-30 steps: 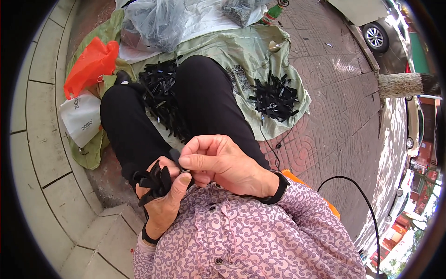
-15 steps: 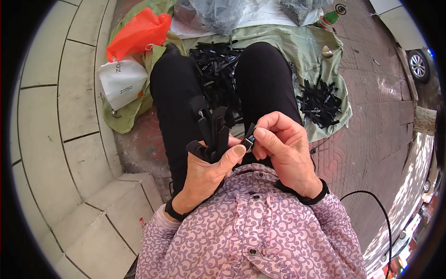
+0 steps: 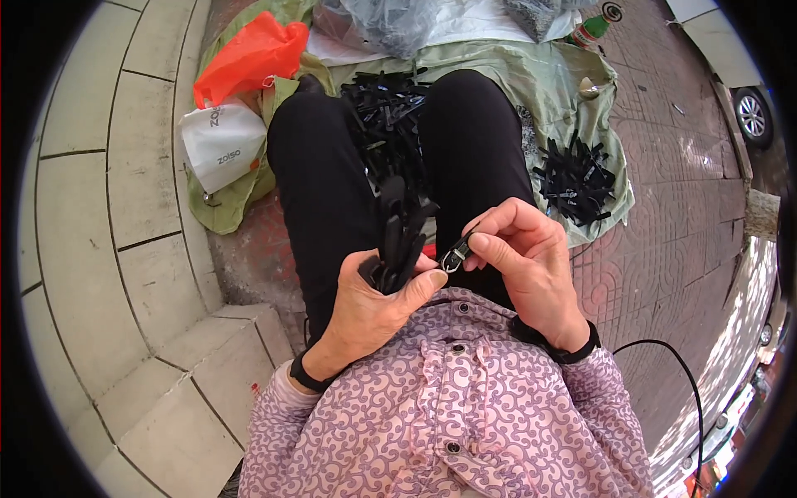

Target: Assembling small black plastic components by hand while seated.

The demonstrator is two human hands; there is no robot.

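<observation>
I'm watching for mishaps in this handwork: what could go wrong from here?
The fanned bundle of flat black straps in the left hand could slip and scatter. The small black strap with a silver-coloured buckle, pinched by the right hand, might drop. If so, it could get lost in the tangled heap of black strips between the black-trousered legs.

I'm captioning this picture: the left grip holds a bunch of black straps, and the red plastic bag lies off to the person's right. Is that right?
Not quite: the head view shows the red plastic bag on the person's left. The left grip does hold a bunch of black straps.
</observation>
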